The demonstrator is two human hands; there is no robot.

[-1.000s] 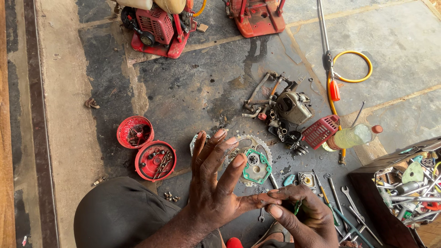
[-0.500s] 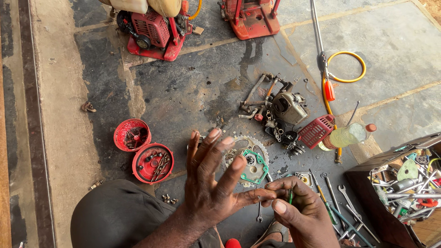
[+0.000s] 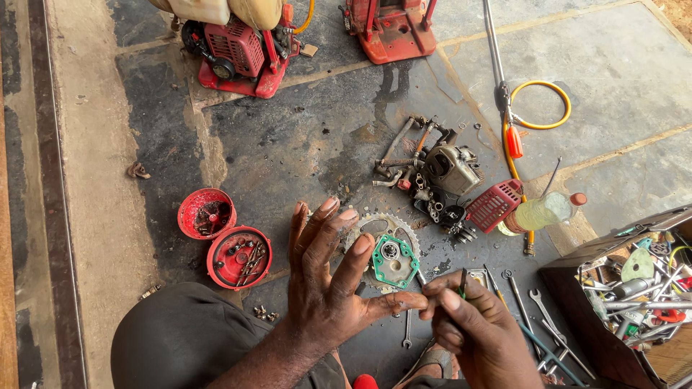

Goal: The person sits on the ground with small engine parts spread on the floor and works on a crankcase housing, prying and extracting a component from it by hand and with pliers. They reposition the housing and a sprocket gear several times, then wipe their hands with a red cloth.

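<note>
My left hand is raised palm up with its fingers spread, the thumb stretched to the right. My right hand is closed on a thin green-handled tool, and its fingertips touch the tip of the left thumb. Whether anything tiny lies between them cannot be seen. Just beyond the hands, a toothed metal disc with a green gasket lies on the dark concrete floor.
A small dismantled engine, a red grille cover and a bottle of yellowish liquid lie to the right. Two red round lids hold screws at left. Wrenches and an open toolbox sit at lower right. Red machines stand at the top.
My right hand has come up closer to the left thumb with the green tool. The left hand keeps its spread pose, shifted slightly right in view.
</note>
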